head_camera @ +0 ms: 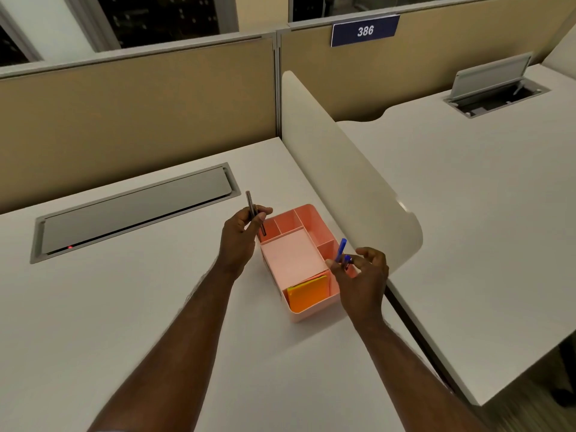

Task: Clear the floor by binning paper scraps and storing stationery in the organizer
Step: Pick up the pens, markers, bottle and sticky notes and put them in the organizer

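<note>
The white desk (124, 307) spreads out under me, with a curved cream divider (343, 169) along its right edge and a grey cable hatch (134, 210) set into it farther back. The pink organizer (299, 260) sits on the desk just beside the divider, between my two hands. Its big middle tray looks bare, an orange pad of sticky notes (307, 296) stands in the near slot, and the small slots along the far and right sides look empty from here.

My left hand (241, 235) hovers at the organizer's far left corner, fingers closed around a dark pen (255, 213) that slants down with its tip over the corner slot. My right hand (361, 282) is at the right edge, thumb and forefinger pinching a blue pen (341, 251) low on its barrel while the other fingers fan loose; a second blue piece, perhaps its cap, seems to sit under them, though I can't tell for sure.

I judge I'm about to drop both pens into the narrow slots. The dark pen is tilted, so its tip could catch the partition and skid out onto the desk. My pinch on the blue one is low and light, so it could tip over the organizer's wall and roll toward the divider. A nudge from either wrist could also shove the light organizer.
</note>
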`<state>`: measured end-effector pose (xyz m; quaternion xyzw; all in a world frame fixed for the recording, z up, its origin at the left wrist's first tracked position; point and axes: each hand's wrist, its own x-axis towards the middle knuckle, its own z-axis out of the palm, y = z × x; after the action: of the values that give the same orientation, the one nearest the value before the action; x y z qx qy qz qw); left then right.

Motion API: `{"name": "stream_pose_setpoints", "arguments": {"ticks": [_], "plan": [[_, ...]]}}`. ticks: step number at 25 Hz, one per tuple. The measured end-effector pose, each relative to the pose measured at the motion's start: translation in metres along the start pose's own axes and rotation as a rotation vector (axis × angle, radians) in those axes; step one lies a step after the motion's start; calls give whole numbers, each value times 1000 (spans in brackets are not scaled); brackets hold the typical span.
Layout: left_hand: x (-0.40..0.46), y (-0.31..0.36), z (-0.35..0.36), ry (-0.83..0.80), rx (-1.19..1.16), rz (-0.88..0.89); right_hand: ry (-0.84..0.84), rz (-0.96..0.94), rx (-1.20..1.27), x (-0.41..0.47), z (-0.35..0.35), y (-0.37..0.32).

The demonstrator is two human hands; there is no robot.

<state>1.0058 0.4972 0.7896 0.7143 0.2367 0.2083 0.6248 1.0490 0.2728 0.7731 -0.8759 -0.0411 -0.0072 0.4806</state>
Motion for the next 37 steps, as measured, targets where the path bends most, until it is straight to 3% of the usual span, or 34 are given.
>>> {"name": "stream_pose_setpoints", "arguments": {"ticks": [9, 17, 22, 31, 37], "plan": [[-8, -11, -4, -78, 131, -47, 43, -21, 122, -13, -4, -9], [-9, 3, -12, -13, 145, -92, 22, 10, 156, -13, -23, -9], [-46, 16, -25, 36, 93, -84, 63, -82, 199, -42, -45, -13], [-205, 41, -56, 70, 154, 32, -1, -354, 164, -149, -103, -10], [-355, 43, -71, 73, 146, 32, -196, -387, 27, -263, -140, 22]]}}
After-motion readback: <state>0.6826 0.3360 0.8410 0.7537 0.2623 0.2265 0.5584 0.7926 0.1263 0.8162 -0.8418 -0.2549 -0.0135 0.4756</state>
